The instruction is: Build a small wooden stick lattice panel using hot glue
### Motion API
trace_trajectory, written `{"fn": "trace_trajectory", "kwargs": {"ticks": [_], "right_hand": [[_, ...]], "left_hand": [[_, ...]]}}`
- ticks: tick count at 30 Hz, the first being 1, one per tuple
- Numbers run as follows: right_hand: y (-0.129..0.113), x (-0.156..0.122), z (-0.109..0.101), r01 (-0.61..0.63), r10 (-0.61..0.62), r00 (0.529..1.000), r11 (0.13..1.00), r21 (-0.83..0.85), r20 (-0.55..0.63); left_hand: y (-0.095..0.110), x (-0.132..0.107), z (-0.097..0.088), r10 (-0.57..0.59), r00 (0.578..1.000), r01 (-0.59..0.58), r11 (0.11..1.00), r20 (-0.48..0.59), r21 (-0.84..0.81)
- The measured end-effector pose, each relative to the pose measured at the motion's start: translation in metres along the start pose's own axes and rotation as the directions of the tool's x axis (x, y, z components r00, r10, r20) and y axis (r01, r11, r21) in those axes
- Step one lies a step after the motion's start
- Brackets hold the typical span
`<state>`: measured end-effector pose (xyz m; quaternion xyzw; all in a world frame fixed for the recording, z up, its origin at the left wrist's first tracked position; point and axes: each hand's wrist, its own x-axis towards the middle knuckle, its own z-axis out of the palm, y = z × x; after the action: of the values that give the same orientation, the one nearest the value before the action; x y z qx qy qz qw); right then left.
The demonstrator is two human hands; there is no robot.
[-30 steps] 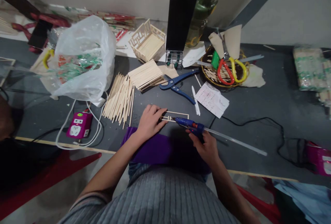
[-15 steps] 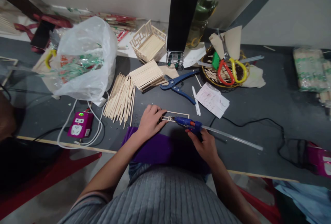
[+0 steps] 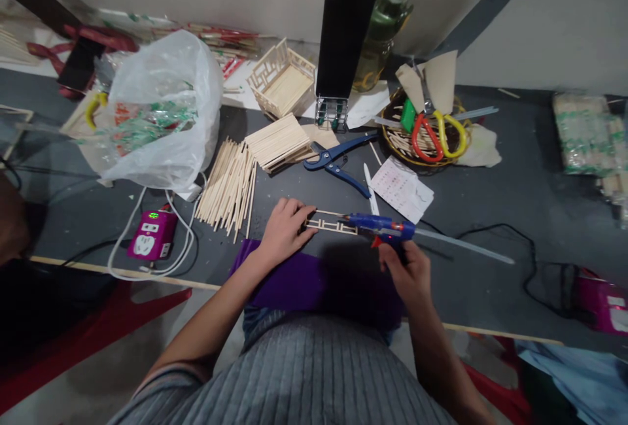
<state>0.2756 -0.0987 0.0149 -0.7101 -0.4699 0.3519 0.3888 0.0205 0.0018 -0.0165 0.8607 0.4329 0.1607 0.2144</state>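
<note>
My left hand (image 3: 288, 227) pinches the left end of a small frame of thin wooden sticks (image 3: 331, 225) between thumb and fingers. Short crosspieces join the frame's two lower rails. In my right hand (image 3: 406, 267) is a blue glue gun (image 3: 385, 227), with a finger at its red trigger. The nozzle points left, over the frame's right end; whether it touches the wood I cannot tell. A long clear glue stick (image 3: 464, 246) sticks out of the gun's back. Purple cloth (image 3: 289, 283) lies below my hands at the table's near edge.
Beyond my hands lie loose sticks (image 3: 228, 189), a stick panel (image 3: 279, 142), blue cutters (image 3: 338, 160), a white pen (image 3: 371, 191) and paper (image 3: 401, 188). Further back stand a stick-built box (image 3: 282, 85), a phone (image 3: 346, 39) and a basket (image 3: 426, 162). A purple power strip (image 3: 152, 235) sits left.
My right hand has moved the glue gun right and slightly up, from the middle of the frame to its right end, uncovering the crosspieces. My left hand keeps its hold.
</note>
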Motion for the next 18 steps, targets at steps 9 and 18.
{"fn": "trace_trajectory", "kwargs": {"ticks": [9, 18], "right_hand": [[0.031, 0.067, -0.057, -0.152, 0.225, 0.930, 0.956, 0.252, -0.291], [0.044, 0.056, -0.048, -0.069, -0.330, 0.848, 0.706, -0.705, -0.414]], "left_hand": [[0.000, -0.004, 0.003, 0.010, 0.997, -0.009, 1.000, -0.074, 0.015], [-0.001, -0.006, 0.007, -0.004, 0.995, 0.006, 1.000, -0.096, 0.024]]}}
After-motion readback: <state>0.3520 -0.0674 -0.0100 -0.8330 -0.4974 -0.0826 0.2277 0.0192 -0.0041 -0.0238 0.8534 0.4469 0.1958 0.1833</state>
